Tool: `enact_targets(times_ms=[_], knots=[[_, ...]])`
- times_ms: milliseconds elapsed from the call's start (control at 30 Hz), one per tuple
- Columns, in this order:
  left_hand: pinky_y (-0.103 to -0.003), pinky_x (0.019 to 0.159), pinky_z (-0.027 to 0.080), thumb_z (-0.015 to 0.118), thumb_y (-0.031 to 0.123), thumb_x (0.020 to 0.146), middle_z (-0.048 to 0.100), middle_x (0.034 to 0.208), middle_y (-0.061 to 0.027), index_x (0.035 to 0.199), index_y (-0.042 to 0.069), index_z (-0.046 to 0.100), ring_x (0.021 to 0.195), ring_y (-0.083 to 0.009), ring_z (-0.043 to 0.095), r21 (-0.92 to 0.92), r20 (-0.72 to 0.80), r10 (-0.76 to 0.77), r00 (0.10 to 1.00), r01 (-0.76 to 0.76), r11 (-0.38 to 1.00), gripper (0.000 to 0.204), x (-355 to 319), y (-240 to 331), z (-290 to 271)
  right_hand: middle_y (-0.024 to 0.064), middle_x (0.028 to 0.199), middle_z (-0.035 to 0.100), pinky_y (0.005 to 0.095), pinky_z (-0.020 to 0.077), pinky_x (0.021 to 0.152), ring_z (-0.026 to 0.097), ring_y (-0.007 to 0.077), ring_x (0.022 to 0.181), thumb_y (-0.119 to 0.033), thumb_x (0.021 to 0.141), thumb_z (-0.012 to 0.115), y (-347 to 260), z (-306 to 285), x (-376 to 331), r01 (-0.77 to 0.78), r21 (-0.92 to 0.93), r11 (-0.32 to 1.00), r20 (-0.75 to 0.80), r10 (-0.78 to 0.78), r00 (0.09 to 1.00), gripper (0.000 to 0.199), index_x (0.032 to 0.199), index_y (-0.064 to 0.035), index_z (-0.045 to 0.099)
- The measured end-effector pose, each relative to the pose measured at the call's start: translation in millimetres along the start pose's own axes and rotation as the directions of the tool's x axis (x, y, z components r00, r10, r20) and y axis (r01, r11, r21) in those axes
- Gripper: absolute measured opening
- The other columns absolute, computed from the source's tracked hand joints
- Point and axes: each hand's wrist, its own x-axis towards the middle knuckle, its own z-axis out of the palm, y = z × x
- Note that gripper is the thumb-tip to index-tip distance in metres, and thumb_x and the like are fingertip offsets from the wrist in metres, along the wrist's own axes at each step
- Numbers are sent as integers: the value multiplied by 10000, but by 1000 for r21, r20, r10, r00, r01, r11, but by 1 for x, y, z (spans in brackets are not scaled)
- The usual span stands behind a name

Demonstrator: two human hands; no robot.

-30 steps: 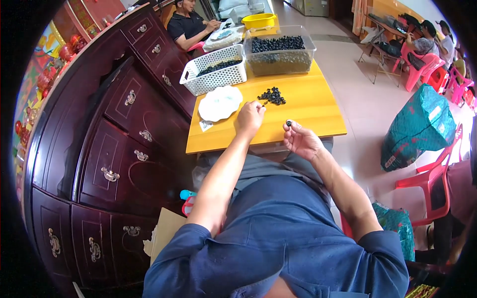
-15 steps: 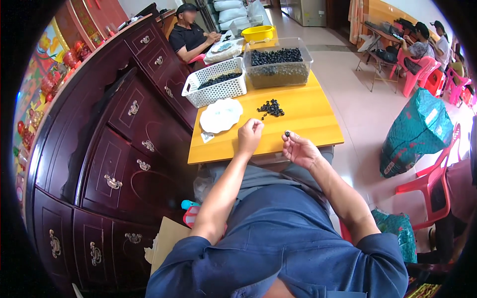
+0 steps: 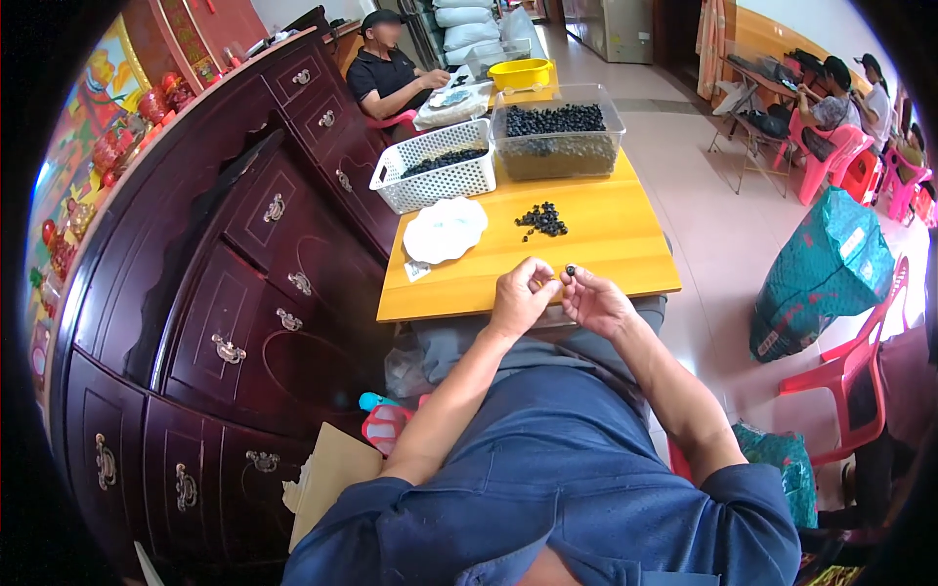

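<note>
Over the near edge of the yellow wooden table [image 3: 618, 230], my two hands are close together. A small, round, ring-like black piece [image 3: 571, 271] is pinched between the thumb and fingertips of my right hand [image 3: 598, 305]. My left hand [image 3: 523, 301] is closed in a pinch right beside it, and whatever lies between its fingertips is too small to make out. Beyond my hands, a loose pile of similar black pieces [image 3: 544, 219] lies on the tabletop. To its left sits a white scalloped plate [image 3: 445, 231].
Behind the pile stand a white perforated basket [image 3: 442, 191] and a clear plastic bin [image 3: 562, 162], both holding black pieces. A yellow basin [image 3: 520, 72] is farther back, near a seated person. Dark drawers [image 3: 244, 293] flank the left; a green woven bag [image 3: 821, 273] stands right.
My left hand has come down and to the right, toward my right hand. The black piece stays in my right hand's fingertips. The whole view has shifted slightly.
</note>
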Motion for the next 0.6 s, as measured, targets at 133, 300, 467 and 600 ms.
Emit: enact_targets(times_ms=[133, 300, 467, 600], knots=[[-242, 547, 481, 748, 33, 798, 672, 729, -13, 848, 38, 649, 577, -70, 587, 10, 27, 84, 996, -85, 996, 111, -2, -3, 1, -9, 986, 670, 273, 532, 747, 636, 97, 855, -182, 895, 724, 5, 6, -2, 12, -98, 995, -49, -17, 999, 195, 1066, -122, 653], [-276, 606, 503, 744, 56, 809, 702, 769, -62, 867, 30, 671, 655, -127, 642, 51, 15, 74, 997, -75, 996, 97, -2, 6, 0, 29, 942, 718, 337, 588, 760, 682, 124, 808, -198, 966, 640, 1, 2, 1, -10, -31, 999, -54, 8, 998, 122, 1025, -92, 652], [-312, 704, 537, 721, 72, 831, 725, 855, -121, 915, 23, 711, 783, -211, 710, 44, 53, 49, 997, -51, 998, 98, -3, 12, -4, 26, 926, 714, 350, 582, 791, 685, 135, 824, -190, 980, 613, 3, -5, 5, -17, -29, 999, -72, 15, 997, 122, 1041, -89, 643], [-310, 702, 539, 717, 68, 833, 725, 867, -125, 912, 19, 718, 784, -219, 711, 24, 50, 72, 996, -73, 997, 93, -5, 17, -3, 22, 912, 711, 354, 580, 792, 686, 136, 822, -189, 978, 617, 4, -9, 3, -13, -28, 1000, -67, 11, 998, 122, 1041, -87, 640]])
